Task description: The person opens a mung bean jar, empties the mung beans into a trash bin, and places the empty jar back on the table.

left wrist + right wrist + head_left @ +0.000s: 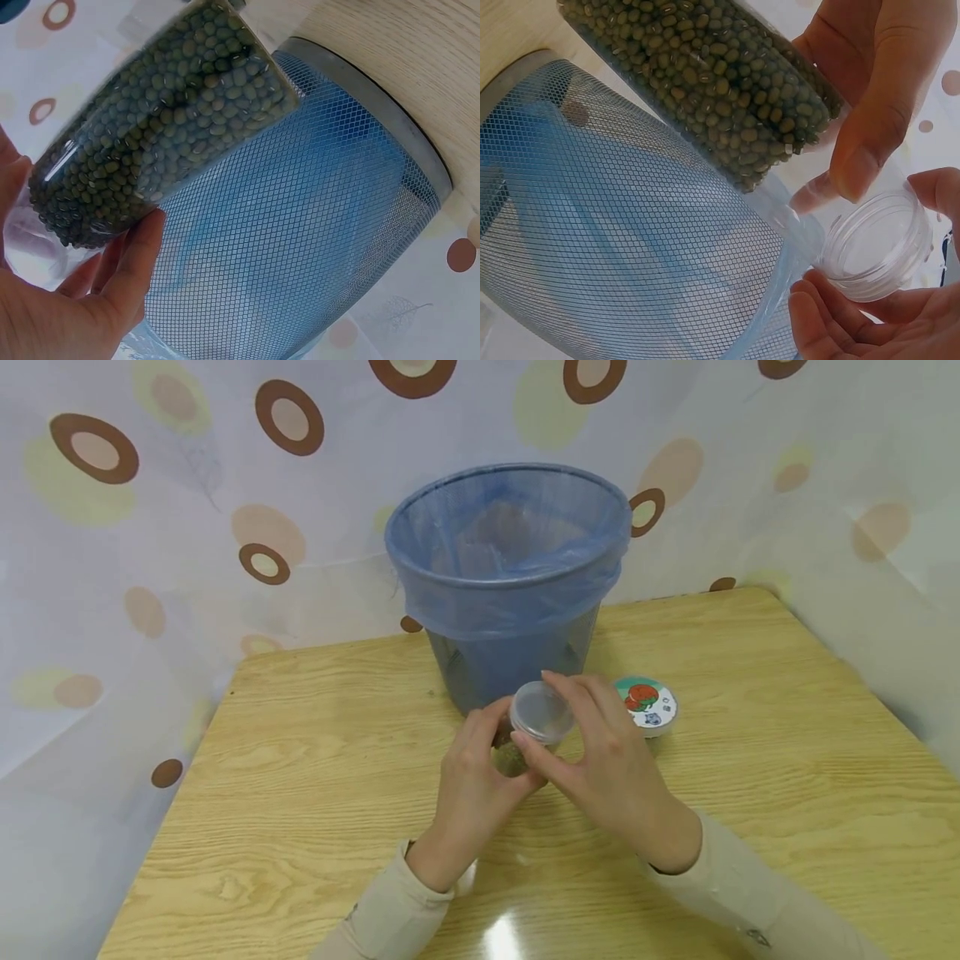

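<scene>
A clear plastic jar [161, 127] of green mung beans is in my left hand [474, 777], its fingers and thumb wrapped around the upper part near the neck. In the right wrist view the beans [720, 82] fill the lower part, and the space under the mouth holds none. My right hand [618, 768] pinches a clear round screw lid [542, 713] by its edge, fingers on one side and thumb on the other. Seen from the right wrist, the lid [881, 244] is right at the jar's mouth, its threaded rim showing.
A mesh waste bin [510, 664] lined with a blue bag [517, 610] stands just behind the hands. To the right sits a round tub [648, 703] with a red-and-green printed top. Both rest on a wooden table [315, 777], with a patterned cloth [187, 568] behind.
</scene>
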A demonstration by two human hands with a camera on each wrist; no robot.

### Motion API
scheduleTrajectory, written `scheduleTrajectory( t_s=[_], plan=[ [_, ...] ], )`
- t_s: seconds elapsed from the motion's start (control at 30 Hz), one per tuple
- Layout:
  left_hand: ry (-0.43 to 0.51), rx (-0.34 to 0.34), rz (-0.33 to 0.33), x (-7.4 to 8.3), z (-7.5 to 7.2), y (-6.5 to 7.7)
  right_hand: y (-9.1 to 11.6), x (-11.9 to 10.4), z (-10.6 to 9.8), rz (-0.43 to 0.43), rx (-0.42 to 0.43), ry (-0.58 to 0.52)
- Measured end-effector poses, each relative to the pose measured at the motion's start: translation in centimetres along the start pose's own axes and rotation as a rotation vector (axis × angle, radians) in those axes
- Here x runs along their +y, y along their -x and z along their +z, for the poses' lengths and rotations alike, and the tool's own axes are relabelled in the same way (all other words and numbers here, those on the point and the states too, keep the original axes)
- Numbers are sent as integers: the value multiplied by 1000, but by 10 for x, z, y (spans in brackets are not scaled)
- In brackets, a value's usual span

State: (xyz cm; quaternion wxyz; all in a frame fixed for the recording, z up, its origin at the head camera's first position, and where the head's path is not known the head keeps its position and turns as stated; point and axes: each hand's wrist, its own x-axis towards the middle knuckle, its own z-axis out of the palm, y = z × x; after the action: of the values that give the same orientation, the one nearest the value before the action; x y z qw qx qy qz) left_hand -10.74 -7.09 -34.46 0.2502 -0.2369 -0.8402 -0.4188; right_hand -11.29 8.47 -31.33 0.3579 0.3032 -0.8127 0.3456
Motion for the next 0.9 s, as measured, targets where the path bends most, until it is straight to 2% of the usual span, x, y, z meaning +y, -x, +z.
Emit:
scheduleTrajectory(
  t_s=[0.27,0.5,0.9],
  plan=[
    [-29,1,18,-1,-1,-1,-1,1,-1,-7,-24,-12],
    [-6,-23,-6,-3,-3,0,-1,2,0,-12,-59,-30],
    [42,-64,-44,-3,-6,1,0,9,1,-78,-98,-58]
  ],
)
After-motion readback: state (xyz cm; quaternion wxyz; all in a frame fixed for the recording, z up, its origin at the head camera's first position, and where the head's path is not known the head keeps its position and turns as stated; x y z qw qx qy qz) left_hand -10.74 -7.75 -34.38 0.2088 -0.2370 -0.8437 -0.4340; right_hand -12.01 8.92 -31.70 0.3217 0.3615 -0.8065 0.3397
